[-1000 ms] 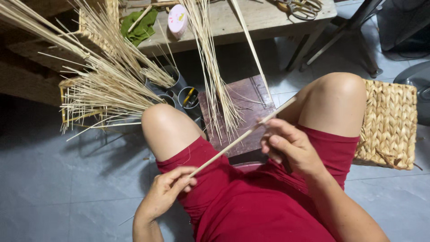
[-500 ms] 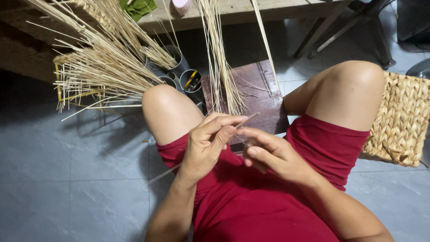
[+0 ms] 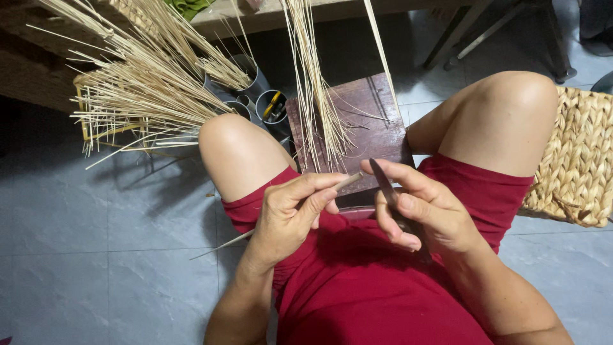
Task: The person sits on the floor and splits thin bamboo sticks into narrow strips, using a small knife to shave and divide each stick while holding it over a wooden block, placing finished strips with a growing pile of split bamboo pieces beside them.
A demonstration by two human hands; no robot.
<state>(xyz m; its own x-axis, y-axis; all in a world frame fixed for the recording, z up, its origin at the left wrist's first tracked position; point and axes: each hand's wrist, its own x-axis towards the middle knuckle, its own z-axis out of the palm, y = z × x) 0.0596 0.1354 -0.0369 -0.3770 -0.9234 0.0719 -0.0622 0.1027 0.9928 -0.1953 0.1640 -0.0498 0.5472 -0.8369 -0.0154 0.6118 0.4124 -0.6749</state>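
The person sits with knees apart above a grey tiled floor (image 3: pixel 96 255), wearing red shorts (image 3: pixel 370 281). The left hand (image 3: pixel 290 214) is closed around a thin pale reed strip (image 3: pixel 348 181), pinched between thumb and forefinger; the strip's cut end shows just past the fingertips, and its long tail runs down and out to the left below the wrist, ending over the floor. The right hand (image 3: pixel 424 214) is curled around a dark slim blade-like tool (image 3: pixel 385 184), which rises along the forefinger; its tip stands just beside the strip's end, and contact between them cannot be confirmed.

Compared with half a second ago, the hands have drawn slightly apart: then the left fingers overlapped the right hand's, with the strip's end projecting further to the right. A second ago the strip was stretched long between widely separated hands; it is now gathered short at the left fingertips.

Surroundings: a dark wooden board (image 3: pixel 364 121) lies between the knees, with a hanging bundle of reeds (image 3: pixel 310 83) over it. A spread sheaf of reeds (image 3: pixel 140 96) lies to the left, small round tins (image 3: pixel 271 105) near the left knee, and a woven seat (image 3: pixel 578 160) at the right.
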